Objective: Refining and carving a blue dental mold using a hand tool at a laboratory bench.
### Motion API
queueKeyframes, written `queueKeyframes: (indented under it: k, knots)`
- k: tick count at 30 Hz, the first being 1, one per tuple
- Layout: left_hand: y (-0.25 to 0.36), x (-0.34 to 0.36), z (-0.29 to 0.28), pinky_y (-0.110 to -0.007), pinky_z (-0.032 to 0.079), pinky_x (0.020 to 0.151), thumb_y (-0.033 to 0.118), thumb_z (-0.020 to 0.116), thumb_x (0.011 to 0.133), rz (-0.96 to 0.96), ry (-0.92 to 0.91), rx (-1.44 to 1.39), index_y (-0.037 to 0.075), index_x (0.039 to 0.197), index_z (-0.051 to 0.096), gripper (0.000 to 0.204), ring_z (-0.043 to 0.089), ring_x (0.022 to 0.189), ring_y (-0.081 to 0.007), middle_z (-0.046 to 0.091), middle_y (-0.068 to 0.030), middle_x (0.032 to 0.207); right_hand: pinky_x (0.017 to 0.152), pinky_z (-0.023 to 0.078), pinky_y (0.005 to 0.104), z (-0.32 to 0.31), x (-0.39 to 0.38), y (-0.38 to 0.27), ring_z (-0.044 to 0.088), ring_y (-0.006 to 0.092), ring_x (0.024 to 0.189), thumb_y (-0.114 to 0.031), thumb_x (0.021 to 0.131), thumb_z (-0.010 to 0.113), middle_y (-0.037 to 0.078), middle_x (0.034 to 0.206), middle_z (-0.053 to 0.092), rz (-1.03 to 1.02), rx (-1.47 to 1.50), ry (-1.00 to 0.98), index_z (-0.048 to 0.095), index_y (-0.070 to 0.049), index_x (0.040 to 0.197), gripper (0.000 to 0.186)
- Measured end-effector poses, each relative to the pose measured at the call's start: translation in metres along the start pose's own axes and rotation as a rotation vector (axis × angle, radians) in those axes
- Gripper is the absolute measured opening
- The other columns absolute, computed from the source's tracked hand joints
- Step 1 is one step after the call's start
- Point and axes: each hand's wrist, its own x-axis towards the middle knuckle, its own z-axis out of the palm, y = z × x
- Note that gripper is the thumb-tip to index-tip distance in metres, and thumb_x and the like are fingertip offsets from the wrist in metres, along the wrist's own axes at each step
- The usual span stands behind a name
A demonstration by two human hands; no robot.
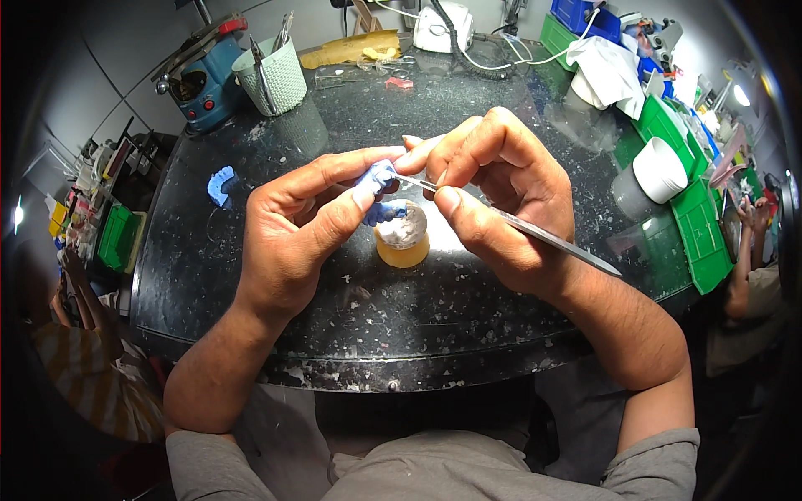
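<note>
My left hand (309, 217) pinches a blue dental model piece (380, 179) between thumb and fingers, raised over the middle of the black table. My right hand (493, 192) is closed on a slim metal tool (551, 239), whose tip touches or nearly touches the blue piece. Below and a little right of the piece is a yellow round holder (401, 252) with white material (403, 225) on top. Another blue horseshoe-shaped dental piece (220, 185) lies on the table to the left.
The black table (209, 284) carries a teal machine (205, 92), a cup of tools (280, 83), yellow sheeting (351, 50), a white device (436, 29), green trays (697, 234) and white cups (660, 167). People (79, 359) (739, 267) work at both sides.
</note>
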Motion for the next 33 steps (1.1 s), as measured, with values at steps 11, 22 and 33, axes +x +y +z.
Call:
queueKeyframes:
  k: [11,22,33]
  knots:
    - [-0.0003,0.0005,0.0004,-0.037,0.046,0.105,0.014,0.063,0.089,0.002,0.001,-0.001,-0.007,0.125,0.063,0.041,0.064,0.114,-0.0224,0.068,-0.0175,0.120,0.111,0.038,0.0517,0.0010,-0.0002,-0.0006,0.061,0.0233,0.105,-0.006,0.091,0.060,0.008,0.091,0.056,0.024,0.016,-0.007,0.050,-0.003,0.098,0.012]
    - [-0.0003,0.0001,-0.0001,-0.037,0.045,0.106,0.015,0.063,0.089,0.006,0.005,0.012,-0.006,0.124,0.064,0.041,0.064,0.113,-0.0215,0.068,-0.0163,0.120,0.112,0.037,0.0521,0.0024,0.0003,-0.0037,0.061,0.0236,0.106,-0.005,0.090,0.059,0.008,0.093,0.056,0.023,-0.024,-0.003,0.050,-0.003,0.098,0.012]
    - [0.0008,-0.0006,0.0008,-0.037,0.045,0.106,0.015,0.065,0.089,-0.012,0.017,0.012,-0.007,0.124,0.064,0.041,0.064,0.113,-0.0213,0.068,-0.0155,0.119,0.113,0.036,0.0511,0.0001,-0.0004,-0.0035,0.062,0.0235,0.108,-0.003,0.089,0.059,0.008,0.095,0.056,0.026,-0.073,-0.044,0.052,-0.003,0.099,0.012]
